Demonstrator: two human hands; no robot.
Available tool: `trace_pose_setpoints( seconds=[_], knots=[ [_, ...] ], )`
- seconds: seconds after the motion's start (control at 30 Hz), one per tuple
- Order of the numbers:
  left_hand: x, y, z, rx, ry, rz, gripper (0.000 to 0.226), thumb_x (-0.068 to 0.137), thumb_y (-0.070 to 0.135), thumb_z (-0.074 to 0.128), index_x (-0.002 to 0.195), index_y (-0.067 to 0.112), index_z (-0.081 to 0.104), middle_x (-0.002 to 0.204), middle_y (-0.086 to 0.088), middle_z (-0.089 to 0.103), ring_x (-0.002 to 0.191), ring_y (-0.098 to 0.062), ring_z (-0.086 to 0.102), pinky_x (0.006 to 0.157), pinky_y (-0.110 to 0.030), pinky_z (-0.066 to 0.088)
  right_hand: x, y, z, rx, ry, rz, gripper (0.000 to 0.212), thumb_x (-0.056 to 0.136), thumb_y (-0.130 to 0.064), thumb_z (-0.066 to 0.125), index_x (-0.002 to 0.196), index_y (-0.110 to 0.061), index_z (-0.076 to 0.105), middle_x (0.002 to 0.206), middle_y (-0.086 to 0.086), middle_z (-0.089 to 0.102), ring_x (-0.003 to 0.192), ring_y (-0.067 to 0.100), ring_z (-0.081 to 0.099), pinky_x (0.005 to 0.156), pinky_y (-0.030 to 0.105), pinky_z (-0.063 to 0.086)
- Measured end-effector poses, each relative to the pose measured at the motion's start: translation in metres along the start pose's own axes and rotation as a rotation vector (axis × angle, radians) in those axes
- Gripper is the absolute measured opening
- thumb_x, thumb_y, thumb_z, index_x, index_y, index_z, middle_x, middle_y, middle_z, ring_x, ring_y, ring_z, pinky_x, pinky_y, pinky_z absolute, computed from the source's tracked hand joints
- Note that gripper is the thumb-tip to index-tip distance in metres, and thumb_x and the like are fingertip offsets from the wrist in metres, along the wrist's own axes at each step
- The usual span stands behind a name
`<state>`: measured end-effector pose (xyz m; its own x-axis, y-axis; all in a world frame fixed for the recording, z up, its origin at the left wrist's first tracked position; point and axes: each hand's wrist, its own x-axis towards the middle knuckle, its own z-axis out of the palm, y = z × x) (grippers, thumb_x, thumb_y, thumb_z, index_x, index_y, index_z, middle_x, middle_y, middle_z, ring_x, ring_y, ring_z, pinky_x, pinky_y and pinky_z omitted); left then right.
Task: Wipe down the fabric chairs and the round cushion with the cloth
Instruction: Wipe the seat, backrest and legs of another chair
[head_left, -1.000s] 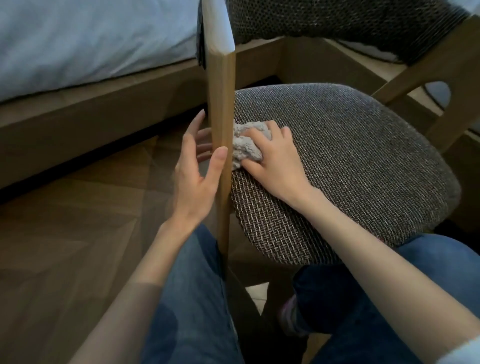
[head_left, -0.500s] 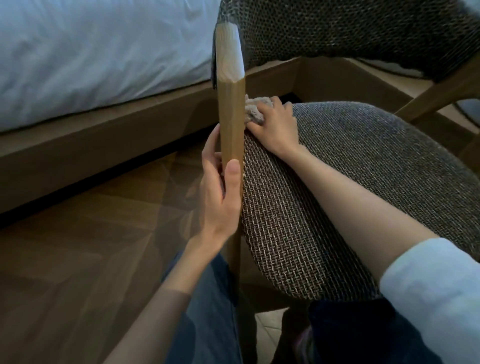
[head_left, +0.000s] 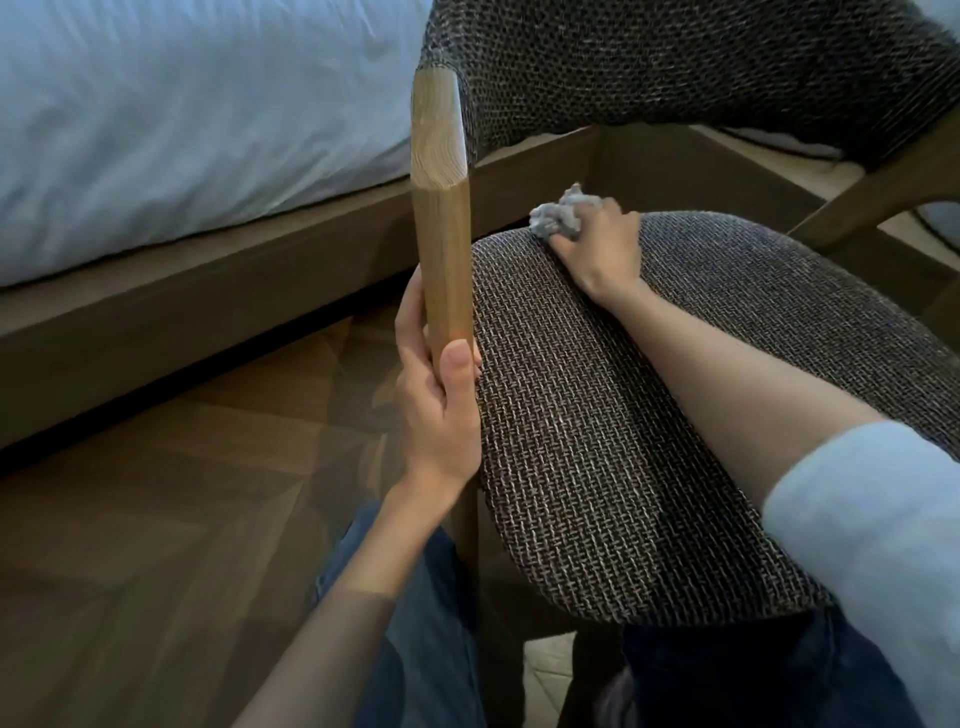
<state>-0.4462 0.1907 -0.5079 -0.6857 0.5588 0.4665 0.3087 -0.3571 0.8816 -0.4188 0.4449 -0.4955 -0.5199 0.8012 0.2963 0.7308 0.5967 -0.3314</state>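
My left hand (head_left: 441, 410) grips the upright light-wood post (head_left: 441, 218) of the chair, thumb laid flat up its near face, fingers curled round the far side. My right hand (head_left: 597, 249) clutches a crumpled pale grey cloth (head_left: 558, 218) and presses it on the far left edge of the dark woven fabric seat (head_left: 597, 467). The cloth bulges out past my fingertips, below the woven backrest (head_left: 675, 67). My right forearm lies across the seat, its pale blue sleeve (head_left: 872, 545) bunched near the elbow. Beyond the chair, a white-sheeted bed (head_left: 182, 114) rests on a brown wooden frame (head_left: 208, 312) above a dark herringbone wood floor (head_left: 156, 519).
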Motion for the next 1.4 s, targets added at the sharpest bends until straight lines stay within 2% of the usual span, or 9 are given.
trace_pose_setpoints(
  seconds=[0.1,0.2,0.37,0.47,0.57,0.73,0.83,1.2,1.4],
  knots=[
    [-0.002,-0.001,0.005,0.045,0.030,0.052,0.080,0.092,0.057,0.028,0.142,-0.004,0.022,0.095,0.044,0.054,0.081,0.017,0.053,0.073,-0.003,0.042,-0.038,-0.018,-0.008,0.102,-0.044,-0.140,0.032,0.084,-0.044,0.061,0.108,-0.025,0.069,0.109,0.007,0.067,0.099,0.030,0.060,0.087,0.038,0.048],
    [-0.001,-0.001,0.006,0.047,0.033,0.068,0.081,0.093,0.058,0.028,0.142,-0.007,0.021,0.097,0.044,0.054,0.083,0.019,0.052,0.076,-0.002,0.041,-0.103,-0.030,-0.036,0.186,-0.073,-0.222,0.036,0.084,-0.038,0.066,0.116,-0.022,0.068,0.112,0.007,0.064,0.097,0.025,0.055,0.082,0.034,0.041],
    [-0.002,0.000,0.004,0.057,0.065,0.071,0.089,0.092,0.064,0.030,0.142,-0.010,0.026,0.117,0.000,0.064,0.089,0.008,0.056,0.082,-0.010,0.042,-0.203,-0.037,-0.079,0.222,-0.101,-0.342,0.045,0.080,-0.052,0.056,0.110,-0.022,0.070,0.108,-0.001,0.060,0.089,0.017,0.047,0.068,0.027,0.037],
    [-0.001,0.001,0.005,0.104,0.068,0.092,0.084,0.093,0.060,0.027,0.142,-0.008,0.027,0.099,0.039,0.056,0.082,0.018,0.052,0.076,-0.003,0.039,-0.215,-0.032,-0.082,0.202,-0.071,-0.388,0.043,0.079,-0.055,0.057,0.104,-0.023,0.072,0.102,0.000,0.060,0.086,0.015,0.049,0.062,0.026,0.041],
    [-0.001,0.000,0.004,0.095,0.116,0.073,0.082,0.092,0.064,0.028,0.142,-0.002,0.031,0.087,0.028,0.060,0.072,0.008,0.054,0.072,-0.010,0.044,-0.179,-0.032,-0.071,0.145,0.004,-0.346,0.043,0.079,-0.054,0.058,0.101,-0.020,0.072,0.101,0.005,0.062,0.086,0.015,0.047,0.058,0.021,0.032],
    [-0.001,0.007,0.003,0.047,0.106,0.034,0.079,0.091,0.068,0.030,0.145,0.010,0.028,0.070,0.006,0.052,0.057,-0.023,0.050,0.057,-0.036,0.045,-0.074,0.012,-0.041,0.019,0.025,0.007,0.044,0.088,-0.048,0.061,0.128,-0.028,0.059,0.128,0.006,0.054,0.116,0.029,0.044,0.080,0.036,0.044],
    [0.000,0.007,0.003,0.050,0.107,0.026,0.075,0.090,0.069,0.030,0.143,0.015,0.028,0.069,0.007,0.052,0.056,-0.021,0.050,0.055,-0.034,0.045,-0.053,0.026,-0.036,-0.061,0.055,0.161,0.048,0.090,-0.044,0.060,0.132,-0.023,0.056,0.132,0.010,0.051,0.122,0.034,0.042,0.088,0.042,0.044],
    [-0.004,-0.003,0.004,0.066,0.137,0.039,0.075,0.090,0.068,0.030,0.144,0.015,0.028,0.069,0.014,0.057,0.060,-0.002,0.055,0.061,-0.021,0.046,-0.231,-0.022,-0.090,0.133,0.040,-0.191,0.036,0.079,-0.053,0.061,0.099,-0.024,0.071,0.092,-0.002,0.058,0.082,0.017,0.053,0.059,0.029,0.042],
    [-0.003,-0.001,0.005,0.002,0.106,0.013,0.083,0.089,0.069,0.032,0.145,0.008,0.029,0.068,0.012,0.057,0.059,-0.008,0.053,0.058,-0.029,0.047,-0.217,0.040,-0.109,-0.067,0.128,0.045,0.039,0.080,-0.055,0.060,0.103,-0.026,0.071,0.101,0.003,0.061,0.088,0.025,0.059,0.060,0.034,0.048]
  ],
)
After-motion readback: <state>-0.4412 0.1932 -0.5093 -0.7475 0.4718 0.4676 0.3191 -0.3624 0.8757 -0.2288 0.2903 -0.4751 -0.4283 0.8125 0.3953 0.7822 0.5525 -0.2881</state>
